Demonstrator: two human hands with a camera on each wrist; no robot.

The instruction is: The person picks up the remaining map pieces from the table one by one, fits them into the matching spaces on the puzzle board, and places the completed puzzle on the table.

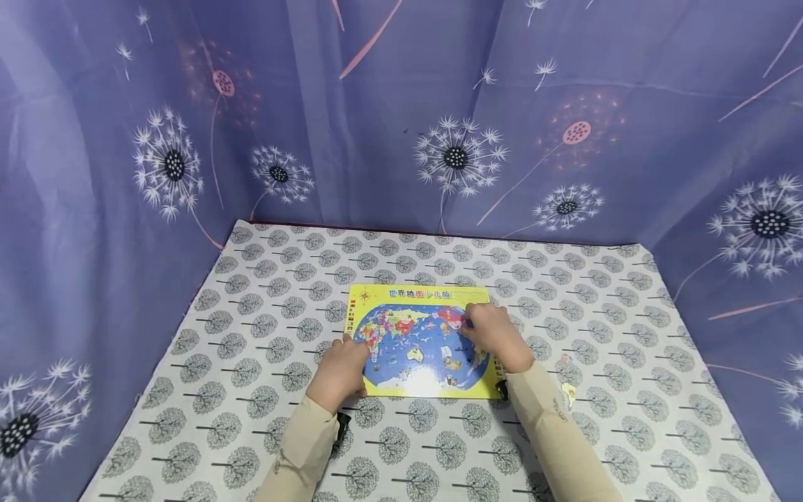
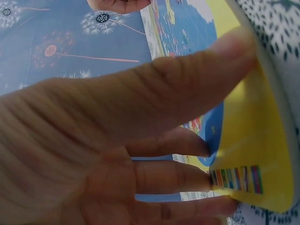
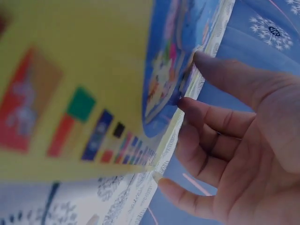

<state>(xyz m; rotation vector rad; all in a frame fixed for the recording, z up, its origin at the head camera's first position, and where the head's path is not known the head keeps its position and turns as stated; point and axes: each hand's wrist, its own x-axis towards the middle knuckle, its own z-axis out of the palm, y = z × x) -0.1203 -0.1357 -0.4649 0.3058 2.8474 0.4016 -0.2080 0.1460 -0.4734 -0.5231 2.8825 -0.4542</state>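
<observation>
A yellow-bordered world map jigsaw board (image 1: 401, 291) lies flat on the table, with a blue map panel and Chinese lettering along its far edge. My left hand (image 1: 341, 364) rests at its near left corner. In the left wrist view, the thumb (image 2: 197, 75) reaches along the near border, while the other fingers touch the left side with little bend. At the map's upper right is my right hand (image 1: 495, 333). Its thumb and forefinger pinch what looks like a small puzzle piece (image 3: 188, 77) at the map's surface, partly hidden by the fingertips. The remaining fingers are bent.
The tablecloth (image 1: 276, 411) is white with grey trees. To the right of the board, near my right forearm, lies a small yellow scrap-like thing (image 1: 568, 394). A purple dandelion-print curtain (image 1: 376, 139) stands behind the table and along both sides.
</observation>
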